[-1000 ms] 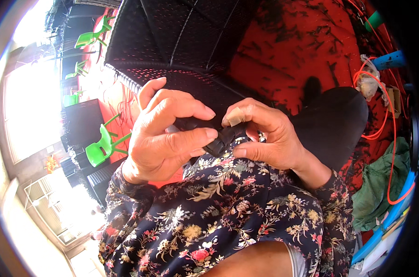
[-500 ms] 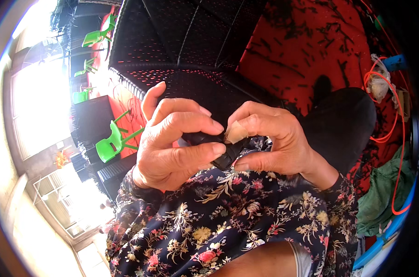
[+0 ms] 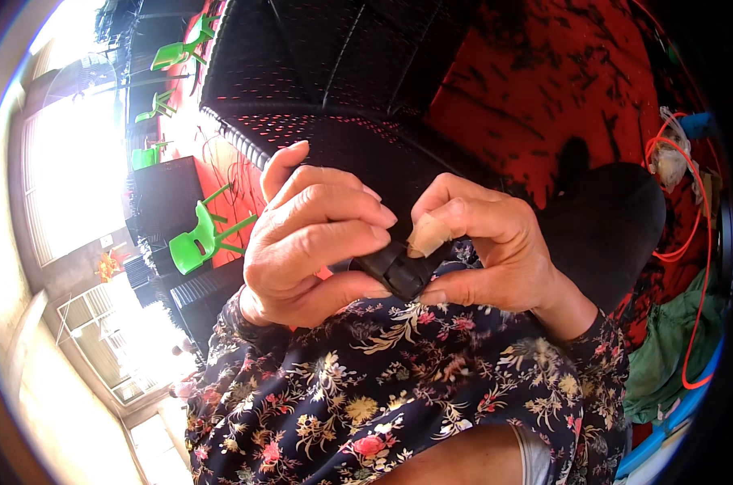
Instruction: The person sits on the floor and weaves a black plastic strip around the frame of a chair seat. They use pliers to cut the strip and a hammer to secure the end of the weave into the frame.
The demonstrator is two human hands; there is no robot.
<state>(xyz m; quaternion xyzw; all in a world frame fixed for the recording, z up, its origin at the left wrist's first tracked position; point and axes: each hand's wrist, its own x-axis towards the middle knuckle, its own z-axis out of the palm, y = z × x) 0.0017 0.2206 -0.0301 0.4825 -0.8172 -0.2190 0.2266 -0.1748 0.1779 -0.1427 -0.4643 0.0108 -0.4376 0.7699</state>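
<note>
A small black piece with a rounded, grooved end is held in front of my lap; its exact kind does not show. My left hand grips it from the left, thumb below and fingers above, with the little finger raised. From the right, my right hand pinches around its end between thumb and forefinger. Tan tape wraps a right fingertip. Just beyond both hands lies a large black woven wicker frame with tiny gaps.
Red flooring strewn with dark scraps spreads at the far right. An orange hose or cord loops beside green cloth at right. Several green chairs, including a near one, stand at left by dark stacked material.
The black piece has turned slightly, and more of its grooved end shows. My left thumb has slid back along it, while both hands have shifted a little right in view.
</note>
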